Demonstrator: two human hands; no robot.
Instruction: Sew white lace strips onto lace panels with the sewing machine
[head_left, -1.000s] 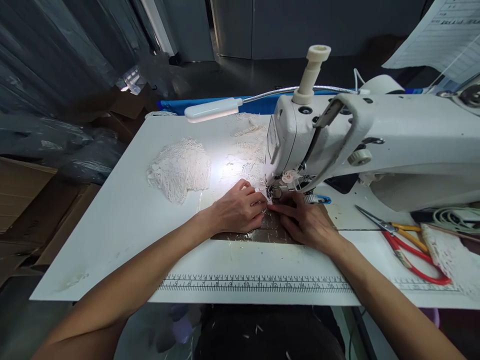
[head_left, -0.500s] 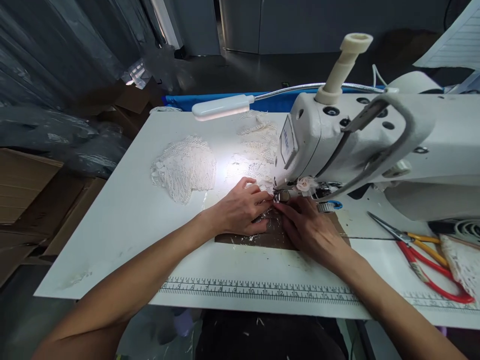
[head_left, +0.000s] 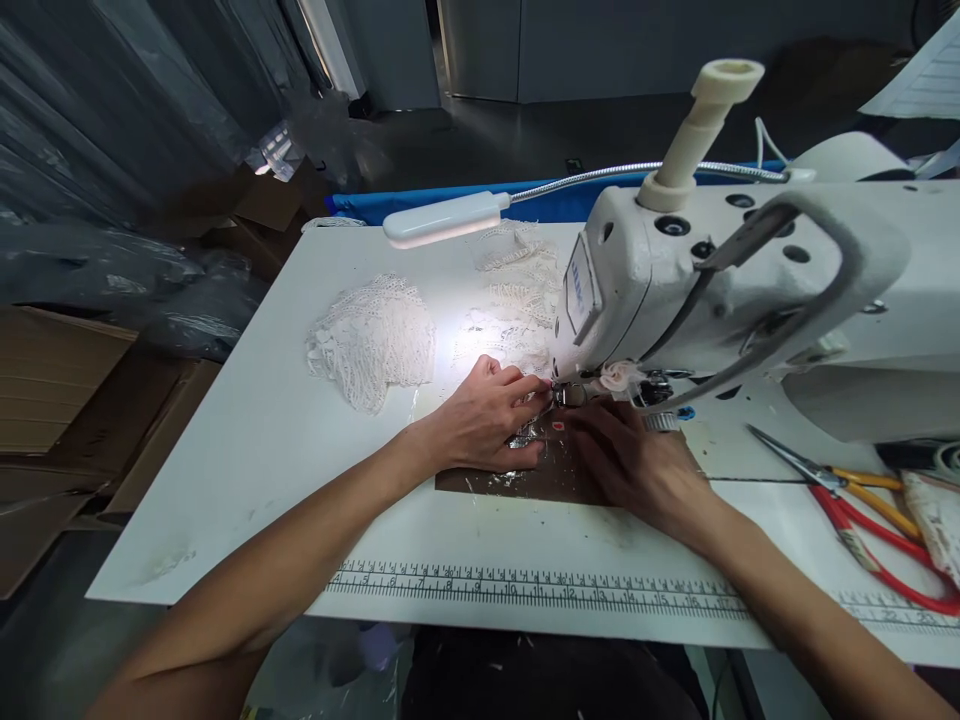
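Observation:
My left hand (head_left: 491,418) rests beside the presser foot (head_left: 570,394) of a white sewing machine (head_left: 622,270). Its fingers are bent and pressed together at the foot. What they pinch is too small to make out. White lace (head_left: 517,335) lies just behind these fingers. My right hand (head_left: 645,460) is under the machine head, right of the foot, its fingers in shadow and blurred. Whether it grips anything cannot be seen. Beneath both hands is a brown plate (head_left: 525,485) with bits of thread and a small red-and-white mark.
A heap of white lace (head_left: 375,335) lies on the left of the white table (head_left: 262,470). Red-and-yellow-handled scissors (head_left: 847,490) lie at the right. A lamp (head_left: 446,218) hangs over the table. A printed ruler (head_left: 525,590) follows the front edge. Cardboard boxes (head_left: 67,400) stand at left.
My right fingers have drawn back to the right from the presser foot, uncovering the small red-and-white mark on the plate. The left hand stays by the foot. The view has shifted slightly.

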